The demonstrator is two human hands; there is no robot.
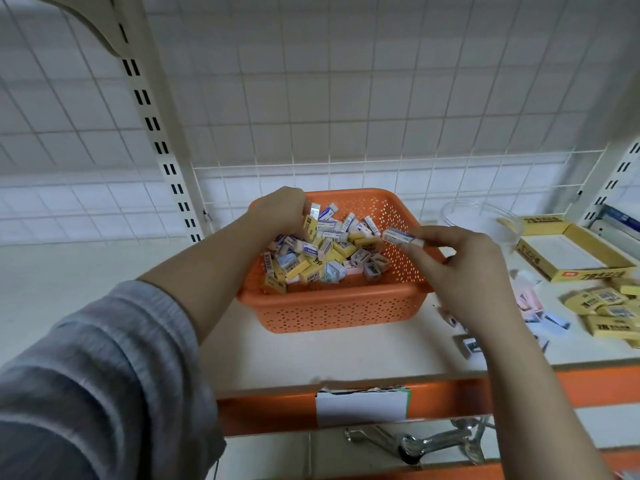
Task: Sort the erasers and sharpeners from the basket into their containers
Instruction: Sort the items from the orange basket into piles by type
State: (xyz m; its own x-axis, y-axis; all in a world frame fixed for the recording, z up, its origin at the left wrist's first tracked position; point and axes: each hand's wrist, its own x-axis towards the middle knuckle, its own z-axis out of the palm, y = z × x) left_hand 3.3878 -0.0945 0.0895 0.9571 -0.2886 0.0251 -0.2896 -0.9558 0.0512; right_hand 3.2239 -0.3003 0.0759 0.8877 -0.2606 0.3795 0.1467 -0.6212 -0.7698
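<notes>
Right hand (460, 268) is pinching a single white-and-blue eraser (402, 236) between thumb and fingertips, held up over the right edge of the orange basket (332, 306). Left hand (280, 211) is down at the far left corner of the basket with its fingers curled into the pile of erasers and sharpeners (322, 254). It looks like it's gripping a yellow eraser (310, 226) there, though the fingers are mostly hidden so I can't say how many it has. The two hands are well apart, one on each side of the basket.

The basket sits on a white shelf (104, 271), still pretty full of mixed yellow and blue-white pieces plus a few grey sharpeners. To the right there's a clear plastic tub (485, 216), an open yellow box (575, 254), and loose yellow erasers (609, 310) lying near the shelf's front edge. Wire grid panel (346, 98) behind it all.
</notes>
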